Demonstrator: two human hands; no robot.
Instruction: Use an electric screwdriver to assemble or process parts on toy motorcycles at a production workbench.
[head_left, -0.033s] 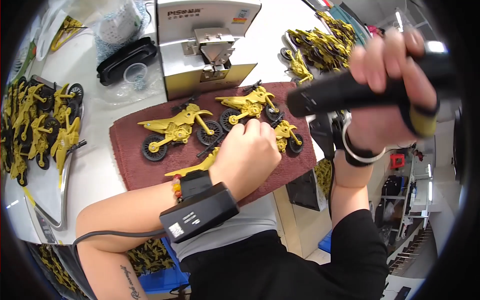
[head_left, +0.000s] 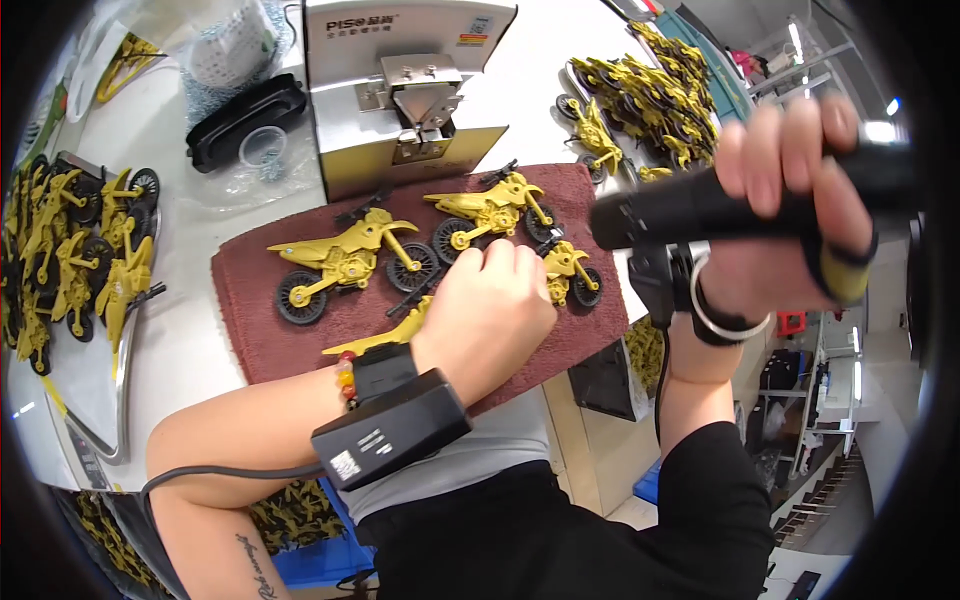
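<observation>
My left hand (head_left: pixel 485 315) lies over the brown cloth (head_left: pixel 290 345), its fingers curled down with their tips hidden. They close on a yellow toy motorcycle (head_left: pixel 565 268), whose front wheel shows to the right. Another toy motorcycle (head_left: pixel 395 330) is partly covered by this hand and wrist. Two more, one at the left (head_left: pixel 345 250) and one at the back (head_left: pixel 490 205), lie on their sides on the cloth. Raised at the right, my right hand (head_left: pixel 790 190) is wrapped round a thick black cylindrical tool (head_left: pixel 680 208), tilted and slightly blurred, above the cloth's right side.
A metal box-shaped machine (head_left: pixel 410 100) stands behind the cloth. Toy motorcycles are piled on a tray (head_left: pixel 125 400) at the left and in a heap (head_left: pixel 650 105) at the back right. A black case (head_left: pixel 245 125) and clear cup (head_left: pixel 263 148) sit beside the machine.
The whole view has shifted slightly. My right hand and the black tool sit a little lower and farther right; my left hand keeps its place over the toy motorcycles.
</observation>
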